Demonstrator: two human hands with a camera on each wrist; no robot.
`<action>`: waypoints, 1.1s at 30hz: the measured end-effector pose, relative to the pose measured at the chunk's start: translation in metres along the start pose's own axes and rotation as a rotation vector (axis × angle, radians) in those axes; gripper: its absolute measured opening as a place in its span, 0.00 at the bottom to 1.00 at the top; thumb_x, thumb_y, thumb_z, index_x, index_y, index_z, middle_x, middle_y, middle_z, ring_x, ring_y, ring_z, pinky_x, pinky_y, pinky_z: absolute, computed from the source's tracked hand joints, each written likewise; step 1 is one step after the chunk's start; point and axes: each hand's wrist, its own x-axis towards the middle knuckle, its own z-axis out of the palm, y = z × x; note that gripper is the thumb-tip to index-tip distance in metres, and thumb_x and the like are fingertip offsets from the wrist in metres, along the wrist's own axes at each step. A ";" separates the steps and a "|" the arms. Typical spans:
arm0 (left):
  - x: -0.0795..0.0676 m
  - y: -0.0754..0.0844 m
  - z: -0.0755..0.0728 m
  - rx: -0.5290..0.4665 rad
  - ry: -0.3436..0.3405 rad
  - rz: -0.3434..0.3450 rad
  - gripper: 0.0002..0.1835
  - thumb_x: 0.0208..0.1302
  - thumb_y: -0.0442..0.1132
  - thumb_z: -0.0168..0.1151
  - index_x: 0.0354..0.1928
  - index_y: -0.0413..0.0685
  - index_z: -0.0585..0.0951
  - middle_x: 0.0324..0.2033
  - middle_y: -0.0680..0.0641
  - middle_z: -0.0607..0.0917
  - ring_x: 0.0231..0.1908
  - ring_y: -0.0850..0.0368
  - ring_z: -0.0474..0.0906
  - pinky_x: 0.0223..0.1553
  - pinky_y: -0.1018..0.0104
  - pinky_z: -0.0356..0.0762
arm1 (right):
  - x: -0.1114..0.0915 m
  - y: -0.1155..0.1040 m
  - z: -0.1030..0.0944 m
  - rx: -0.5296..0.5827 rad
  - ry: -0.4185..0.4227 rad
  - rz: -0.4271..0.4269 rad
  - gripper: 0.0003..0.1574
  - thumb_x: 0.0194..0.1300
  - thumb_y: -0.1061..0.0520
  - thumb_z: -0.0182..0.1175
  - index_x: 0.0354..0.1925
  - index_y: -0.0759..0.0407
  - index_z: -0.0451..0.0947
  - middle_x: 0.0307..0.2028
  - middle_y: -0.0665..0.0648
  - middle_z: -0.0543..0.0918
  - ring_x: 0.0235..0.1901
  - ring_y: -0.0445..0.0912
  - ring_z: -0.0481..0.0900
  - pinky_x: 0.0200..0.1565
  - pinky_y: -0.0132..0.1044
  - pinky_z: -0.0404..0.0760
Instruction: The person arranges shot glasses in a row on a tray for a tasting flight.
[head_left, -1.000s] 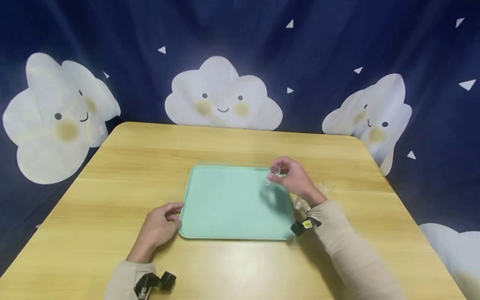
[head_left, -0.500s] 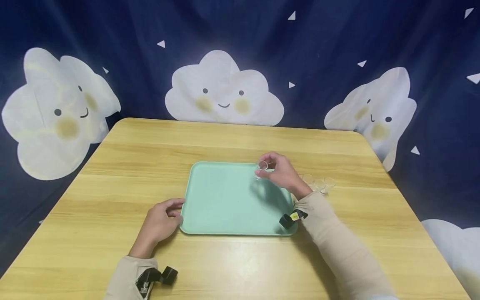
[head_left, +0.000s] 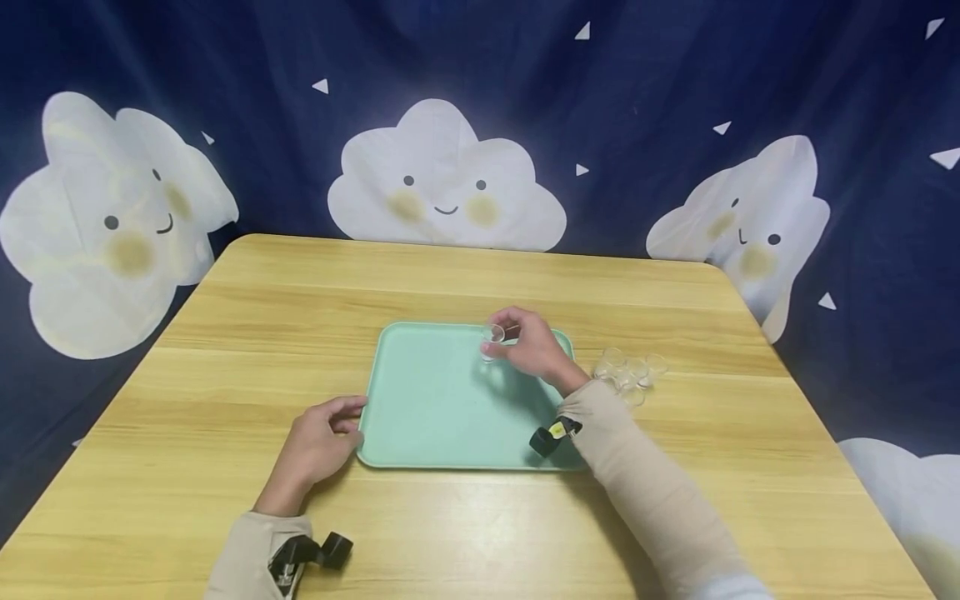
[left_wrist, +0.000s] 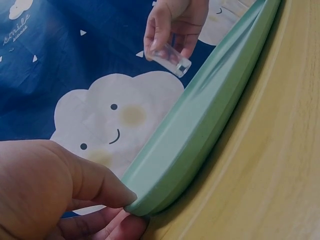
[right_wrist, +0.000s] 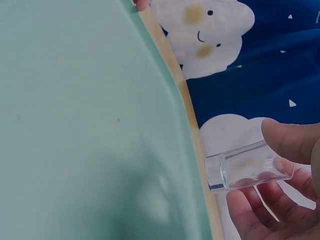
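A small clear shot glass (right_wrist: 245, 165) with a thick base is held upright between the thumb and fingers of my right hand (head_left: 534, 345). In the head view it is over the far part of a pale green tray (head_left: 427, 400), raised above its surface. My left hand (head_left: 321, 442) pinches the tray's left edge, thumb on the rim and fingers beneath, as the left wrist view shows. The shadow of the right hand falls across the tray.
Several more clear shot glasses (head_left: 628, 373) stand close together on the wooden table (head_left: 247, 333), just right of the tray. Behind the table hangs a dark blue curtain (head_left: 622, 67) printed with white clouds.
My right hand has carried the shot glass leftward over the tray. The glasses on the right, partly hidden by the arm before, now show more. The left hand stays at the tray's edge.
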 end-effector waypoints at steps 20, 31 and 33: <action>-0.007 -0.004 0.001 0.003 -0.014 -0.019 0.24 0.57 0.29 0.60 0.59 0.39 0.78 0.50 0.42 0.83 0.43 0.52 0.79 0.45 0.54 0.75 | 0.016 -0.009 0.041 -0.005 -0.071 0.034 0.22 0.54 0.59 0.72 0.48 0.61 0.79 0.34 0.53 0.78 0.42 0.48 0.79 0.43 0.39 0.77; -0.001 -0.002 0.000 -0.011 -0.013 -0.009 0.24 0.58 0.29 0.58 0.59 0.39 0.77 0.50 0.41 0.82 0.42 0.52 0.79 0.43 0.57 0.74 | 0.029 -0.013 0.050 -0.023 -0.078 0.041 0.26 0.54 0.57 0.72 0.51 0.60 0.79 0.40 0.54 0.79 0.45 0.48 0.79 0.44 0.40 0.77; 0.000 -0.001 0.000 -0.012 -0.013 -0.012 0.25 0.57 0.29 0.58 0.59 0.39 0.77 0.50 0.41 0.82 0.43 0.52 0.79 0.44 0.57 0.75 | 0.032 -0.013 0.053 -0.021 -0.087 0.047 0.26 0.55 0.57 0.72 0.52 0.60 0.78 0.41 0.55 0.79 0.45 0.48 0.79 0.44 0.39 0.78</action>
